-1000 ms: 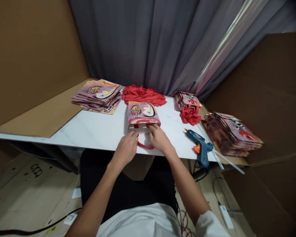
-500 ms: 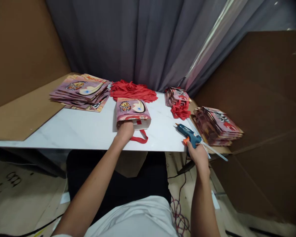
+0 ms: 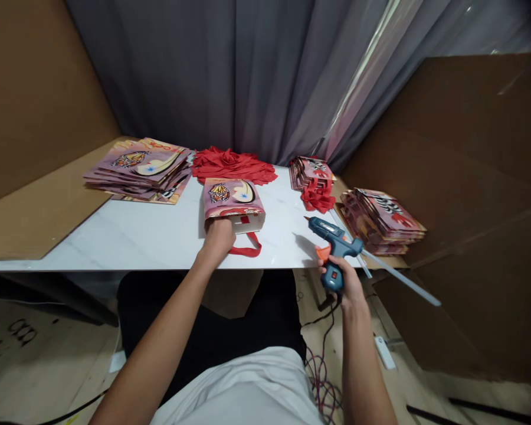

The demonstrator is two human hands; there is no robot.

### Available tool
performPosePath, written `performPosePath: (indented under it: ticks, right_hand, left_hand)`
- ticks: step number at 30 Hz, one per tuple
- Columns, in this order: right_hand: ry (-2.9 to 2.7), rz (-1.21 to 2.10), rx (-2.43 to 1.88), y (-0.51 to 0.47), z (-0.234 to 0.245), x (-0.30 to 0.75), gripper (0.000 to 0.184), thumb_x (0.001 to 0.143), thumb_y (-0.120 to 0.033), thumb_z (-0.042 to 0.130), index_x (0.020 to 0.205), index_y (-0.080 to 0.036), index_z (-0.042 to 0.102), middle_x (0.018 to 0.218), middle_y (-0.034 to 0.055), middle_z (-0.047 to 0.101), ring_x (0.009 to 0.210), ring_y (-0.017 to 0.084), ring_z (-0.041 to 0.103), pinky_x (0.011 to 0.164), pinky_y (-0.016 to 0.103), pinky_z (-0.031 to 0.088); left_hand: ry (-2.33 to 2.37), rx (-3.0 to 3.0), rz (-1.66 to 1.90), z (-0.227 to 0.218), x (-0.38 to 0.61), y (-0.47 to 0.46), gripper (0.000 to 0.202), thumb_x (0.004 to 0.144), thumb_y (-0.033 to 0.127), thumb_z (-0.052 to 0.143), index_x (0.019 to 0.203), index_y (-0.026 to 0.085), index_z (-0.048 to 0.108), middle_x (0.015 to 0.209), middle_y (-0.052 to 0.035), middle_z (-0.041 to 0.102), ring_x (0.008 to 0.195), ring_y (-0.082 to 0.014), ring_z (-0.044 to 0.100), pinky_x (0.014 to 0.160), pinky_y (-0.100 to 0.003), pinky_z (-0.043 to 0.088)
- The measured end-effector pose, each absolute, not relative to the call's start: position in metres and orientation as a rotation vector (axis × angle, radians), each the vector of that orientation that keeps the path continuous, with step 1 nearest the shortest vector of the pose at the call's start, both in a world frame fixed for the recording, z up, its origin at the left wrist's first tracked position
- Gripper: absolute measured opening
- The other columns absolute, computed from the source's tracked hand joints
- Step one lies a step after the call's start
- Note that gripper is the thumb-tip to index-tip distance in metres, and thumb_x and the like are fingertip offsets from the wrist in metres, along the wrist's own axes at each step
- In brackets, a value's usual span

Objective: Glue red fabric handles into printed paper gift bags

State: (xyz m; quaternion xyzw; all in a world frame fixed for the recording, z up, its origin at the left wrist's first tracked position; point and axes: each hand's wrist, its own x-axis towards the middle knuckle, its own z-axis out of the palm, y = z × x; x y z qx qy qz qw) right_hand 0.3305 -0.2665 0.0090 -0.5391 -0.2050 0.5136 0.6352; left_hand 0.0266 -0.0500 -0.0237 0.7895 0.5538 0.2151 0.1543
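My left hand [image 3: 220, 237] reaches into the open mouth of a printed paper gift bag [image 3: 232, 195] lying flat on the table. Its fingers are out of sight inside, so I cannot tell whether they grip anything. A red ribbon handle [image 3: 251, 246] loops out of the bag toward the table's front edge, and a small red patch shows inside the mouth. My right hand [image 3: 348, 282] is closed round the grip of a blue glue gun [image 3: 334, 236] with an orange trigger. The gun is raised at the table edge, nozzle pointing left, a long glue stick out of its back.
Flat printed bags [image 3: 141, 168] are stacked at left. Red ribbons [image 3: 232, 165] lie behind the bag. Two more stacks stand at right, a small one with red handles [image 3: 317, 199] and a larger one [image 3: 383, 218]. Cardboard panels [image 3: 460, 195] flank the white table [image 3: 128, 236]; cords hang below.
My right hand has lifted the glue gun off the table side and turned it upright, closer to me. My left hand stays inside the bag. The view has shifted slightly.
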Motion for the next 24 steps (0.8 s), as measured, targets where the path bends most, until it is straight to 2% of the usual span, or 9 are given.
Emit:
performPosePath:
  ticks: [3,5,9,12,15,18,21,24]
  right_hand:
    - [-0.539,1.295,-1.117,-0.267,0.007,0.308,0.039,0.073,-0.041,0.081,0.103,-0.015,0.079,0.069,0.0018,0.066,0.057,0.013,0.056,0.049,0.02,0.048]
    - [-0.623,1.32,-1.099,-0.263,0.003,0.295,0.037,0.073,-0.04,0.082,0.101,-0.015,0.08,0.074,0.0041,0.07,0.061,0.014,0.06,0.053,0.022,0.053]
    - [-0.722,1.369,-1.083,-0.246,-0.001,0.265,0.038,0.065,-0.034,0.086,0.099,-0.016,0.084,0.104,0.0098,0.082,0.078,0.022,0.073,0.076,0.034,0.064]
    - [-0.708,1.407,-1.094,-0.232,0.001,0.241,0.036,0.066,-0.034,0.086,0.098,-0.018,0.085,0.108,0.009,0.084,0.089,0.026,0.077,0.091,0.04,0.064]
    - [-0.743,1.403,-1.128,-0.215,0.005,0.223,0.032,0.069,-0.033,0.081,0.098,-0.02,0.086,0.105,0.0074,0.085,0.101,0.029,0.078,0.1,0.04,0.059]
    - [-0.794,1.412,-1.144,-0.195,0.005,0.211,0.03,0.068,-0.033,0.076,0.092,-0.018,0.086,0.095,0.0078,0.084,0.103,0.03,0.077,0.1,0.038,0.057]
    - [-0.741,1.457,-1.089,-0.176,0.001,0.204,0.028,0.063,-0.029,0.075,0.087,-0.016,0.083,0.084,0.0057,0.08,0.09,0.026,0.075,0.092,0.036,0.057]
    - [-0.662,1.535,-1.018,-0.164,-0.003,0.199,0.029,0.06,-0.022,0.074,0.087,-0.016,0.08,0.084,0.0039,0.078,0.082,0.021,0.073,0.088,0.033,0.058]
  left_hand:
    - [1.722,2.232,0.58,-0.022,0.024,-0.065,0.041,0.093,0.014,0.048,0.117,0.001,0.078,0.113,-0.0314,0.074,0.121,-0.0462,0.072,0.116,-0.058,0.055]
    - [1.763,2.229,0.576,-0.022,0.023,-0.074,0.041,0.094,0.014,0.047,0.117,-0.001,0.077,0.121,-0.0331,0.07,0.126,-0.0467,0.069,0.118,-0.057,0.054]
    - [1.79,2.241,0.578,-0.025,0.022,-0.083,0.043,0.094,0.014,0.047,0.126,-0.002,0.072,0.136,-0.0341,0.061,0.137,-0.0474,0.062,0.122,-0.057,0.051]
    - [1.791,2.256,0.588,-0.028,0.023,-0.083,0.041,0.095,0.012,0.048,0.126,0.0,0.072,0.138,-0.0332,0.06,0.138,-0.0474,0.061,0.122,-0.057,0.05]
    - [1.802,2.258,0.602,-0.033,0.022,-0.083,0.036,0.094,0.011,0.049,0.118,0.005,0.076,0.132,-0.0305,0.063,0.132,-0.0473,0.063,0.118,-0.06,0.052]
    - [1.833,2.238,0.614,-0.037,0.021,-0.082,0.031,0.094,0.01,0.049,0.106,0.008,0.078,0.122,-0.0284,0.066,0.123,-0.0467,0.065,0.114,-0.061,0.054]
    - [1.851,2.216,0.639,-0.04,0.019,-0.081,0.031,0.097,0.012,0.048,0.101,0.009,0.078,0.116,-0.0272,0.067,0.116,-0.0448,0.067,0.11,-0.059,0.055]
    - [1.851,2.217,0.676,-0.043,0.018,-0.083,0.031,0.098,0.014,0.047,0.102,0.01,0.077,0.115,-0.0259,0.067,0.116,-0.0434,0.066,0.11,-0.059,0.054]
